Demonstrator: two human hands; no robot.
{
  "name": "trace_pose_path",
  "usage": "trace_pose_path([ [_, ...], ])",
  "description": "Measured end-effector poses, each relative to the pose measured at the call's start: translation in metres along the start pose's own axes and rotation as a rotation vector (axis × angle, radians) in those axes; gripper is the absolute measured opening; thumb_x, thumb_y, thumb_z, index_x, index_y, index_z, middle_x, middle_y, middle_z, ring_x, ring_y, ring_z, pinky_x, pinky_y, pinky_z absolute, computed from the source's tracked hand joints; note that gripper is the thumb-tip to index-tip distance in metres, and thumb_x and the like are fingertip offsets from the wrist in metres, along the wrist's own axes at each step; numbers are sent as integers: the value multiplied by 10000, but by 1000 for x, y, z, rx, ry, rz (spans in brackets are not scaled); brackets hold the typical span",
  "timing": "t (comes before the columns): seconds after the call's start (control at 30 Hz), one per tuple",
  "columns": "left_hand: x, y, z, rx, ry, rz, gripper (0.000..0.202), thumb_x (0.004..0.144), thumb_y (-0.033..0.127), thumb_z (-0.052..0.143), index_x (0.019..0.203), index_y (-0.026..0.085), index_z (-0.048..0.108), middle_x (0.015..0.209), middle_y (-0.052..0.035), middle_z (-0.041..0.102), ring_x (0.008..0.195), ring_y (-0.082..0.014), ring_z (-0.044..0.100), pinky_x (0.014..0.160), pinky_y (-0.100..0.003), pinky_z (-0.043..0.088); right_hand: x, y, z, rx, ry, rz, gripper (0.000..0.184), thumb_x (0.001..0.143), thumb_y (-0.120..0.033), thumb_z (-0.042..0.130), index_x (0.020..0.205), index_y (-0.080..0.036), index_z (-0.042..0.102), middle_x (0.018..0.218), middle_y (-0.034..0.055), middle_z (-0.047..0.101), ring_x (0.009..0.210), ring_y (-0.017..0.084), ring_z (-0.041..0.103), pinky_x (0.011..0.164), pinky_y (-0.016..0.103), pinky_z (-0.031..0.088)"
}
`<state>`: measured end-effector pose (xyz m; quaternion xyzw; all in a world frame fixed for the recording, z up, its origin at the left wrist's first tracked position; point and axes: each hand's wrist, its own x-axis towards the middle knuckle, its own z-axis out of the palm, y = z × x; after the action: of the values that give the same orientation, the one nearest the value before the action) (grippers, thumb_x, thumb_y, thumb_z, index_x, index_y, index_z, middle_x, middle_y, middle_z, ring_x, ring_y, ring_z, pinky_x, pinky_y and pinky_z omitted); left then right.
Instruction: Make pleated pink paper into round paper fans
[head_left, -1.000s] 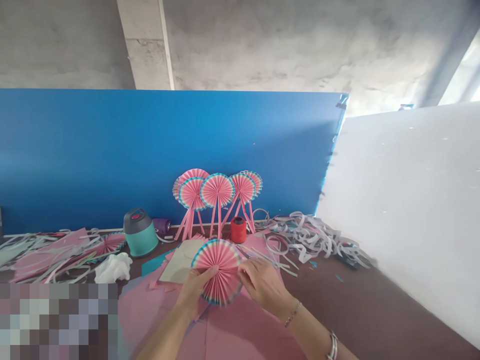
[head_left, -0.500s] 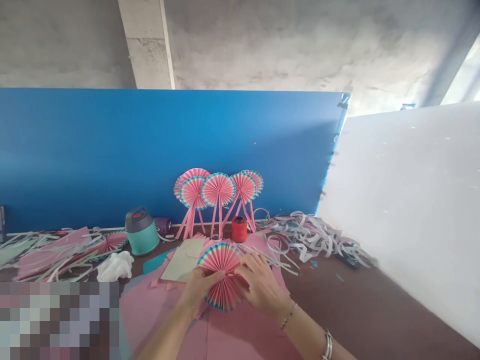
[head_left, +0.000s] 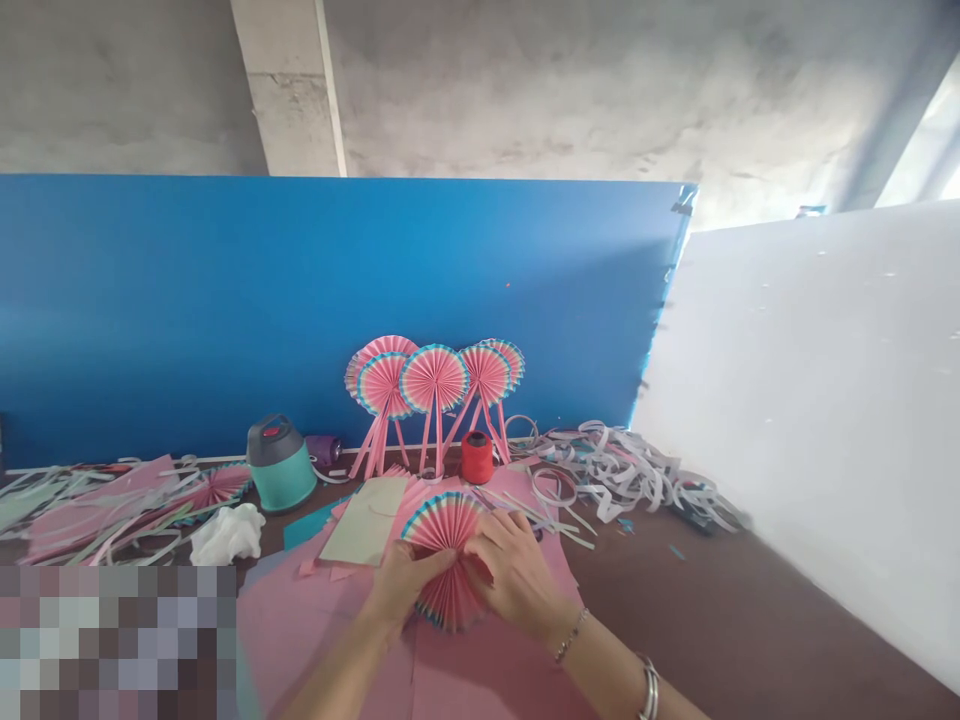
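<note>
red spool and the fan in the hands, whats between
In the head view, a pink paper sheet lies between the red spool and the fan.

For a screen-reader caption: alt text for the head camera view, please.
The left hand and right hand hold a pleated pink paper rosette with a blue-edged rim over pink paper sheets. Behind it, more rosettes on strips stand against a blue board, beside a red thread spool.

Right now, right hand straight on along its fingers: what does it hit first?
The pleated pink paper fan: the right hand already touches it, fingers pointing up and left. Beyond it, probably the standing fans, but depth is unclear.
</note>
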<state>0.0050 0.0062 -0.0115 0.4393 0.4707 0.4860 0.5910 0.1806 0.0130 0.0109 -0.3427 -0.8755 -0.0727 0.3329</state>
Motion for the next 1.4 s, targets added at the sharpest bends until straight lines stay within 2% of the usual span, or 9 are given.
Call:
trace_pose_path([
  [0.3,-9,25,-10,-87,55,22,403,585,436,792,803,103,731,768,-116,745,732,-255,688,720,-339,507,-1,31,-8,42,65,-14,120,819,-155,544,703,-184,555,746,10,547,734,156,480,700,304,300],
  [0.57,-5,28,-17,-131,120,60,413,605,442,777,846,112,719,808,-108,748,811,-270,690,738,-341,513,-4,52,-9,170,157,261,144,870,-215,491,846,-181,628,830,60,644,788,205,562,748,349,379],
  [0.77,-4,23,-15,-41,151,61,470,569,478,789,861,120,700,816,-112,744,842,-299,689,756,-378,518,-5,33,3,474,-18,328,143,848,-234,535,891,-188,663,714,16,657,593,142,565,537,243,415],
  [0.9,2,19,-19,67,186,92,464,548,484,789,841,141,679,845,-109,743,859,-301,686,758,-382,523,-6,29,11,296,-101,98,206,818,-166,552,618,-189,599,596,-21,581,588,118,535,598,237,388],
  [0.97,7,16,-24,151,171,123,476,554,485,777,857,136,661,858,-118,739,879,-312,680,774,-389,519,-7,38,10,136,-114,93,263,808,-152,555,546,-184,550,568,-25,549,599,121,528,638,255,370],
  [1.1,15,4,-35,390,273,116,836,556,487,743,1218,53,473,935,-167,711,917,-342,664,837,-445,490,-13,73,1,-218,61,456,171,824,-130,538,700,-186,642,796,67,631,801,203,561,734,330,359],
  [1.2,19,-4,-40,647,456,139,1050,570,458,709,1397,30,224,1245,-253,558,1162,-387,525,956,-496,403,-22,100,-4,-352,45,671,159,774,-77,569,761,-186,684,954,122,623,921,271,543,758,383,359],
  [1.3,19,-5,-42,904,589,218,992,639,433,639,1412,9,186,1361,-287,427,1285,-409,371,1028,-532,302,-29,115,-4,-367,11,716,202,751,-47,559,686,-186,689,1000,136,631,964,300,522,765,418,352],
  [1.4,15,0,-39,999,654,321,767,724,410,563,1361,53,329,1303,-248,490,1236,-399,418,1017,-546,300,-26,113,-4,-338,60,677,232,782,-50,506,734,-193,683,1046,115,642,996,292,510,803,436,340],
])
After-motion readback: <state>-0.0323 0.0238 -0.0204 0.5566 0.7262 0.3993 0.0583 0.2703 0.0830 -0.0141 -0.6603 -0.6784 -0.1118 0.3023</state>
